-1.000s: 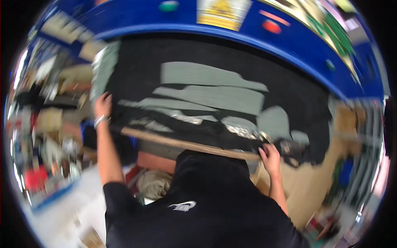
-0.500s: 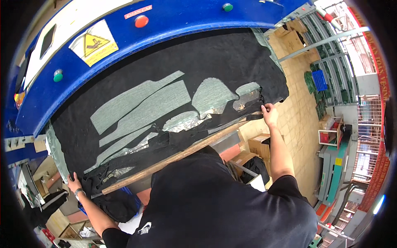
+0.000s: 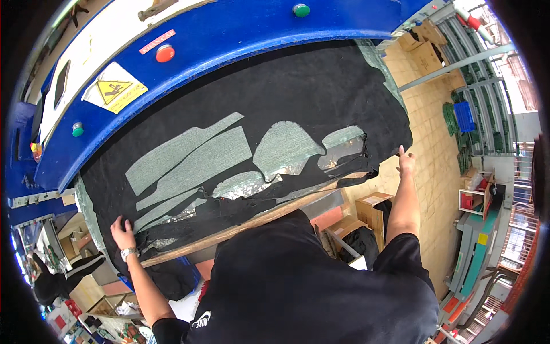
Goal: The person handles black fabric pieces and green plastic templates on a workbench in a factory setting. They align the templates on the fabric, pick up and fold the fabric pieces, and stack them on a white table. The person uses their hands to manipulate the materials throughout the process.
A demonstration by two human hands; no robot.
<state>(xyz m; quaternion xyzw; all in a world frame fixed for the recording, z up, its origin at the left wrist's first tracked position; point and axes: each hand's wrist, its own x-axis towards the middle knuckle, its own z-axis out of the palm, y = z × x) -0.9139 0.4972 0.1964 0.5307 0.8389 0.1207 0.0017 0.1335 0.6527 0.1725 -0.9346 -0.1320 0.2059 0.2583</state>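
Note:
A wide sheet of black fabric (image 3: 275, 80) with several cut-out openings lies over a pale green cutting surface (image 3: 286, 143), which shows through the shaped holes. Along the near edge the fabric is bunched in loose strips (image 3: 229, 213). My left hand (image 3: 121, 234), with a watch on the wrist, rests at the fabric's near left corner, fingers apart. At the right edge of the sheet, my right hand (image 3: 406, 161) pinches the fabric's border between thumb and fingers; the fingertips are partly hidden.
A blue machine beam (image 3: 229, 43) with red and green push buttons spans the far side. A wooden bar (image 3: 229, 232) runs along the near edge. Cardboard boxes (image 3: 369, 212) stand on the tiled floor (image 3: 429, 132) at right, near a green machine (image 3: 470, 246).
My right hand has moved right, from the near strip to the sheet's right edge. My left hand has shifted up and right onto the fabric, its fingers now apart. The view has shifted slightly.

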